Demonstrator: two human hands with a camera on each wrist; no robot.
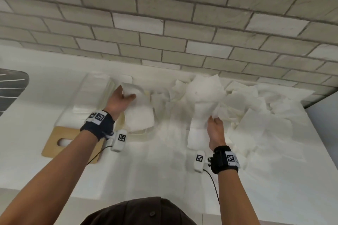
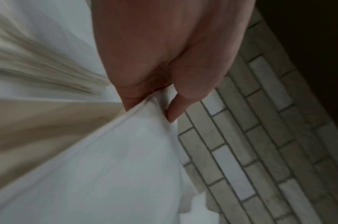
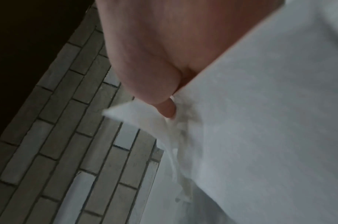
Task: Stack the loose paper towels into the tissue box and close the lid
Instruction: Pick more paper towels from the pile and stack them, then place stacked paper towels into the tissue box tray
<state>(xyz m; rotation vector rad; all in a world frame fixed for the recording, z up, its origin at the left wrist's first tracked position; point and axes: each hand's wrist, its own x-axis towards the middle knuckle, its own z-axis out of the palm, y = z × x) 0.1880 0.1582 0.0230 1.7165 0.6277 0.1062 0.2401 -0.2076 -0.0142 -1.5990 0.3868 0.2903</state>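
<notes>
Paper towels (image 1: pixel 256 115) lie in a big loose pile on the white counter (image 1: pixel 146 170), right of the tissue box (image 1: pixel 91 95). Some folded towels sit inside the open box. Its wooden lid (image 1: pixel 54 142) lies beside it. Left hand (image 1: pixel 118 102) pinches one towel (image 1: pixel 139 115). Right hand (image 1: pixel 216 129) pinches another (image 1: pixel 203 115).

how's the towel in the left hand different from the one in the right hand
The left hand pinches its paper towel beside the clear tissue box; the right hand grips its towel beside the loose pile. The left hand's towel hangs smooth; the right hand's is crumpled at the grip. Both are white, lifted off the counter.
</notes>
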